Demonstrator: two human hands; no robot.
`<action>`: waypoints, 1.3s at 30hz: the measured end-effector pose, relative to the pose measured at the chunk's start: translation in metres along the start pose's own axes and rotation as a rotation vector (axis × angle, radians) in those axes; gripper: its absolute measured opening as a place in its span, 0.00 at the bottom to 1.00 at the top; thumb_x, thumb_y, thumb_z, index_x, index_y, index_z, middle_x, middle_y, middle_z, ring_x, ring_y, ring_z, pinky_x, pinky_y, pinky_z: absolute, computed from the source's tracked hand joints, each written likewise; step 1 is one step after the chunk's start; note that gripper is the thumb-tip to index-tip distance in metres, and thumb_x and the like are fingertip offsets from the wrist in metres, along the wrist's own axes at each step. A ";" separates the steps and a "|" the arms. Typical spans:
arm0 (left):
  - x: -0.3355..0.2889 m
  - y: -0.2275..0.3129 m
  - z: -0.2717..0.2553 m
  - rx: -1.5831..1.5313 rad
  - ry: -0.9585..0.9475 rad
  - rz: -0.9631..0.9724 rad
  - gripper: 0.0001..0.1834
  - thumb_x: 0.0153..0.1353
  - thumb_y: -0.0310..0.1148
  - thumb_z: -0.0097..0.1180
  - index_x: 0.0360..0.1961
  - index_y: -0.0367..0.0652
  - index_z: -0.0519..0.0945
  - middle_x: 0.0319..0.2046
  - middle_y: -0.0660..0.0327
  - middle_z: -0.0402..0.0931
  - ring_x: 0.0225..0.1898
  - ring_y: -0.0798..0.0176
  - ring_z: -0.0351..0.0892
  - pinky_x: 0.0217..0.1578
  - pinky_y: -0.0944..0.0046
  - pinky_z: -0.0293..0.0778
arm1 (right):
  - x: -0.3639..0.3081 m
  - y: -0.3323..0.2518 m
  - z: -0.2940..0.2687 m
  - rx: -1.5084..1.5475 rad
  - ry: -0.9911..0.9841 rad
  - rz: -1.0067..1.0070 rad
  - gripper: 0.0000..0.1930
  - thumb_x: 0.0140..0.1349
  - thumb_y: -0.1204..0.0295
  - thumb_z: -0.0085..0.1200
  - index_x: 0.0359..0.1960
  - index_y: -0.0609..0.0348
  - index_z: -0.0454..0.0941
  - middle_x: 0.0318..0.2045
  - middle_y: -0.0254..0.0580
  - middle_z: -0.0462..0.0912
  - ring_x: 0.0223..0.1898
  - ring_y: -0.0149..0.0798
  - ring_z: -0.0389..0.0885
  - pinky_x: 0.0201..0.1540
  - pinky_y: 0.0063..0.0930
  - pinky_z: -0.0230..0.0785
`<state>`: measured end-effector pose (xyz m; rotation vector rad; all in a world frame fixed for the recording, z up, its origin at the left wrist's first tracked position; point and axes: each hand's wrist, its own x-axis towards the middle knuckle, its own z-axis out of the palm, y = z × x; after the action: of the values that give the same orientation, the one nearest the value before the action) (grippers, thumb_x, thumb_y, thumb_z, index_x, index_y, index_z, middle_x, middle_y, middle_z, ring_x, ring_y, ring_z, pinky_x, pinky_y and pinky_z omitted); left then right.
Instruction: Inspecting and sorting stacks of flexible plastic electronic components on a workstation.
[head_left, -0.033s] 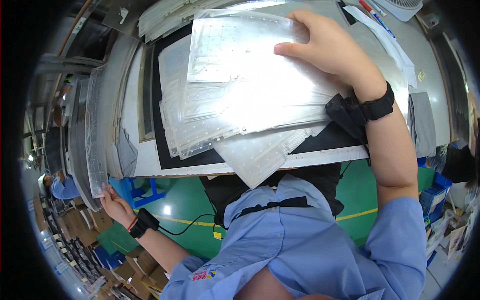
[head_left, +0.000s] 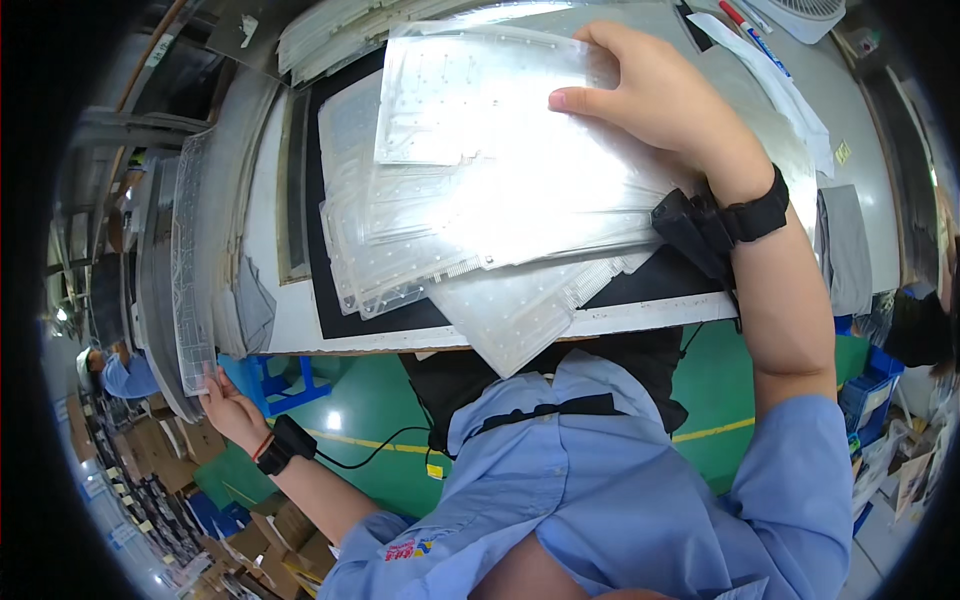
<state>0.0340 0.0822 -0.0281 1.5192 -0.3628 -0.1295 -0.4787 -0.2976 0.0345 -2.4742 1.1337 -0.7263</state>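
Observation:
Thin clear plastic sheets with dots and fine line patterns lie in a loose, fanned pile point(head_left: 400, 225) over a black mat point(head_left: 350, 325). My right hand point(head_left: 670, 100) grips the right edge of the top sheet point(head_left: 435, 95), its thumb on the face and its other fingers partly hidden beyond the edge. Bright glare washes out the middle of the pile. Far to the left, my left hand point(head_left: 236, 412) pinches the lower end of another clear patterned sheet point(head_left: 192, 260), which stands against a stack at the table's left side.
More stacked sheets point(head_left: 340, 40) lie at the back left. A white paper strip point(head_left: 775, 100), a red marker point(head_left: 733, 13), a blue marker point(head_left: 768, 52) and a white fan point(head_left: 805, 12) are at the back right. Grey cloth point(head_left: 848, 245) hangs at the right edge.

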 end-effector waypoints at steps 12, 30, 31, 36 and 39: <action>-0.002 0.008 -0.023 0.077 -0.195 -0.042 0.22 0.70 0.33 0.49 0.60 0.33 0.65 0.57 0.54 0.71 0.46 0.70 0.72 0.45 0.75 0.71 | 0.001 0.001 0.002 0.093 -0.007 0.003 0.27 0.47 0.63 0.68 0.45 0.67 0.76 0.36 0.51 0.81 0.37 0.43 0.80 0.42 0.31 0.71; -0.027 0.068 0.171 0.277 -0.297 0.403 0.27 0.71 0.38 0.45 0.64 0.33 0.60 0.60 0.46 0.65 0.61 0.53 0.65 0.60 0.58 0.61 | 0.000 -0.003 0.000 0.338 -0.034 0.038 0.24 0.44 0.63 0.70 0.39 0.65 0.76 0.30 0.52 0.80 0.32 0.47 0.79 0.38 0.34 0.70; -0.035 0.077 0.190 0.128 -0.422 0.247 0.26 0.72 0.39 0.41 0.64 0.33 0.60 0.61 0.46 0.64 0.61 0.53 0.65 0.62 0.57 0.60 | 0.000 -0.005 0.000 0.332 -0.028 0.028 0.23 0.44 0.64 0.70 0.39 0.65 0.76 0.29 0.51 0.80 0.32 0.45 0.79 0.37 0.33 0.70; -0.064 0.096 0.299 -0.078 -1.143 -0.032 0.28 0.73 0.44 0.36 0.65 0.34 0.59 0.60 0.50 0.67 0.60 0.55 0.68 0.59 0.59 0.63 | -0.001 -0.011 -0.011 0.397 -0.043 0.093 0.16 0.48 0.70 0.68 0.33 0.61 0.74 0.28 0.33 0.78 0.32 0.27 0.74 0.38 0.23 0.68; -0.069 0.089 0.337 -0.135 -1.438 -0.259 0.28 0.72 0.42 0.38 0.66 0.34 0.58 0.61 0.53 0.67 0.59 0.60 0.69 0.59 0.60 0.64 | 0.004 -0.009 -0.010 0.385 -0.006 0.049 0.17 0.47 0.68 0.69 0.32 0.61 0.74 0.27 0.33 0.78 0.32 0.27 0.75 0.37 0.23 0.68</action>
<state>-0.1480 -0.2120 0.0530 1.0995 -1.2388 -1.4465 -0.4766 -0.2952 0.0479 -2.1184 0.9449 -0.8334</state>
